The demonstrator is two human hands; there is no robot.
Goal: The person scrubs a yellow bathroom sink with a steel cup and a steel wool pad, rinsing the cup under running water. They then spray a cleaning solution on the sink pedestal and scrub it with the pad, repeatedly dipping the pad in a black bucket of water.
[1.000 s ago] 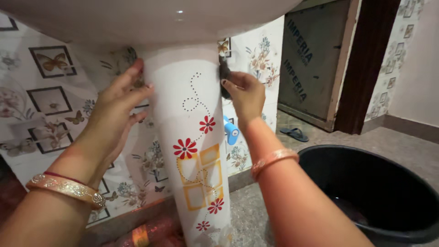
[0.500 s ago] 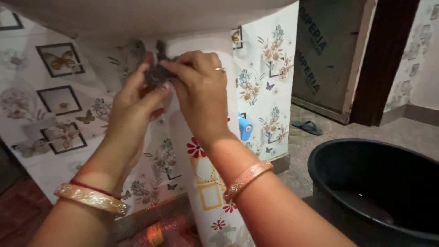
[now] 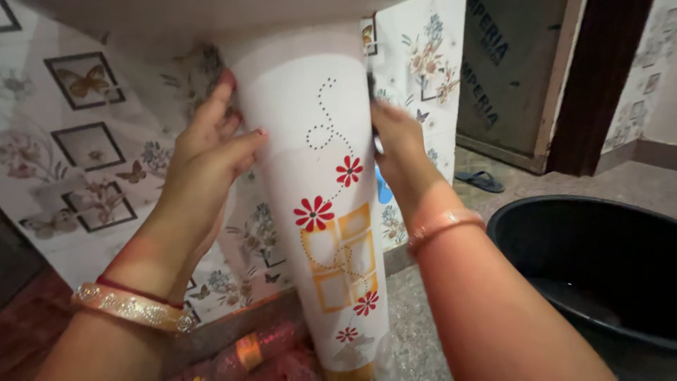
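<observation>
A white basin pedestal with red flowers and orange squares stands in the middle, under the basin's underside. My left hand lies flat against the pedestal's upper left side, fingers spread, holding nothing. My right hand presses against the pedestal's right edge at about the same height. It is curled around a dark scrub pad, of which only a sliver shows above the fingers. Both wrists wear bangles.
A large black tub with a little water stands on the floor at the right. A blue slipper lies by a boarded doorway. The patterned tile wall is close behind the pedestal.
Half a second ago both hands met on the pad at the pedestal's upper left. Now my right hand has swung back to the right edge and my left hand rests alone on the left.
</observation>
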